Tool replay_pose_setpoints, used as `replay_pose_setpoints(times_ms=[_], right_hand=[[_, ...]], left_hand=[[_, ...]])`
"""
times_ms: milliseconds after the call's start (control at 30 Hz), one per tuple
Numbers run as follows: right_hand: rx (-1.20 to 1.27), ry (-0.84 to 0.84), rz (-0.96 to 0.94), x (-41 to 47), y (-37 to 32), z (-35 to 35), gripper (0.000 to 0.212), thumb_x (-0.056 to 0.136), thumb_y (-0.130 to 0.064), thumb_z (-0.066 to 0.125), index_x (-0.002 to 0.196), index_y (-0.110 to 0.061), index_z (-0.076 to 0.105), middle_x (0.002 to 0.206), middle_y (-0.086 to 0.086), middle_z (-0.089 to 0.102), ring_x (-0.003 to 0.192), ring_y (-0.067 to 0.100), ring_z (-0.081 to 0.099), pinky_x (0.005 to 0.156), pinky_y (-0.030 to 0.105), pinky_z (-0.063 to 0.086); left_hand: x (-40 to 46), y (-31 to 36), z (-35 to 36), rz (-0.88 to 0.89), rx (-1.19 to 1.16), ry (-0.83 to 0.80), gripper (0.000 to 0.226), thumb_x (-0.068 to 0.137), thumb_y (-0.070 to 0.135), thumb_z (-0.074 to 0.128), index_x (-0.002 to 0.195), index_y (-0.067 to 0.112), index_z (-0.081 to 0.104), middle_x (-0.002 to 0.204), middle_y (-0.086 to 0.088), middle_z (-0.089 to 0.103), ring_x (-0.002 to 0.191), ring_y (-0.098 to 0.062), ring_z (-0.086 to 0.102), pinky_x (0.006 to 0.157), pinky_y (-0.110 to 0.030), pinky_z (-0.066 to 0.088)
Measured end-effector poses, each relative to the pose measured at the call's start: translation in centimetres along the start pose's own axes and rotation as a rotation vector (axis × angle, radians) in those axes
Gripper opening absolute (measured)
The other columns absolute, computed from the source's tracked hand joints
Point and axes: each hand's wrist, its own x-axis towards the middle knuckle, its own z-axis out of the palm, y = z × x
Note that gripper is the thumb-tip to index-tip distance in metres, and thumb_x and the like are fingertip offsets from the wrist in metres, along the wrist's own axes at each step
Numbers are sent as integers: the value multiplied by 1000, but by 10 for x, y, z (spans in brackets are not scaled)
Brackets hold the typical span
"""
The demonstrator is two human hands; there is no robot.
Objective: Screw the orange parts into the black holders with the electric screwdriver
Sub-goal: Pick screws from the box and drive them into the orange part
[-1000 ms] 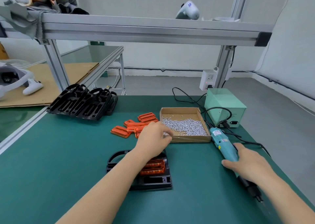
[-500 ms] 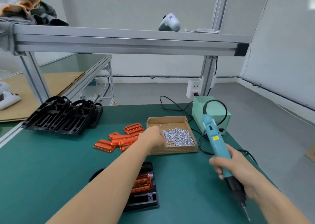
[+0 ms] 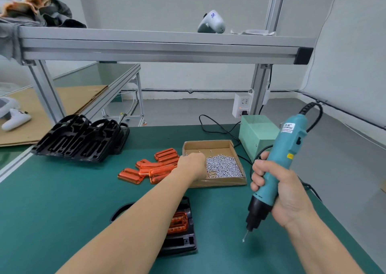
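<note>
Your right hand's fingers (image 3: pixel 259 176) were wrapped tight round the teal electric screwdriver (image 3: pixel 277 169), thumb side toward you, and your right hand (image 3: pixel 282 192) held it up off the table, leaning a little, its thin bit (image 3: pixel 244 236) pointing down above the green mat (image 3: pixel 62 200) without touching it. Its black cord (image 3: pixel 313 111) looped off the top end.

Over on the other side, your left hand (image 3: pixel 193 163) was reaching into the cardboard box (image 3: pixel 219 182), knuckles toward the camera, right at the edge of the pile of silver screws (image 3: pixel 224 166). The fingertips were hidden behind the back of the hand, so there was no telling whether they pinched a screw or were spread.

Under your left forearm lay a black holder (image 3: pixel 183 242) with an orange part (image 3: pixel 177 221) seated in it, close to you on the mat. More orange parts (image 3: pixel 150 168) lay loose in a heap just left of the box, touching one another. A stack of black holders (image 3: pixel 81 138) sat at the far left of the mat. Behind the box stood a pale green power unit (image 3: pixel 257 134).
</note>
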Motion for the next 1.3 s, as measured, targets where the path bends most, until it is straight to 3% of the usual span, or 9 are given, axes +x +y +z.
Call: replay_pose_setpoints(times_ms=[67,167,367,467,600,700,900,1067,1300], right_hand=[[14,22,-14,-2,3,3,26,76,3,58,85,-19,48,58,0,40,42,11,37,41,23,38],[70,55,-27,-5,5,5,29,64,-4,62,83,-20,48,57,-1,40,42,10,37,41,22,38],[116,102,-53,-10,7,5,24,67,-5,61,81,-20,49,56,-2,40,41,9,38,40,21,38],[136,123,-61,-14,6,5,26,63,-8,63,80,-22,50,57,-3,40,42,9,38,41,21,39],[175,156,-116,-17,3,4,22,63,-9,64,76,-23,52,58,-3,42,44,10,41,42,20,40],[185,170,-174,-18,1,4,21,68,-13,65,77,-23,50,60,-4,45,48,10,44,45,20,42],[220,160,-209,-22,4,15,16,83,-13,58,77,-24,49,60,-8,43,48,7,41,48,17,43],[255,115,-243,-25,4,33,12,77,-19,59,76,-25,49,60,-9,39,49,6,39,52,14,41],[252,50,-282,-30,-1,56,16,79,-12,56,74,-27,50,63,-9,40,55,7,43,57,16,42]], left_hand=[[-1,-1,-1,4,75,44,7,87,22,56,85,15,58,90,-1,64,89,-24,56,84,-36,32],[-2,-3,-2,-22,103,49,14,87,30,59,84,16,59,89,-1,63,88,-24,54,98,-41,28],[-4,-5,-3,-6,96,36,33,85,33,58,60,18,42,75,1,58,80,-23,52,100,-44,27],[-9,-4,-5,-13,38,90,27,82,27,57,59,18,46,72,1,60,77,-22,53,99,-41,30],[-26,-8,-15,-13,-397,202,13,78,17,60,66,15,63,70,1,67,69,-15,62,67,-27,51],[-49,-18,-22,-31,-735,266,12,73,12,66,61,11,66,58,5,65,53,-6,53,51,-15,45],[-102,-38,-18,-29,-1105,251,17,71,7,76,62,19,68,61,5,66,56,-4,53,58,-19,43],[-140,-47,-12,-15,-1297,249,17,72,6,79,68,22,75,70,3,70,66,-3,61,60,-12,46],[-166,-45,-3,-72,-1473,226,15,75,3,75,77,18,78,69,0,71,58,-3,58,61,-14,46]])
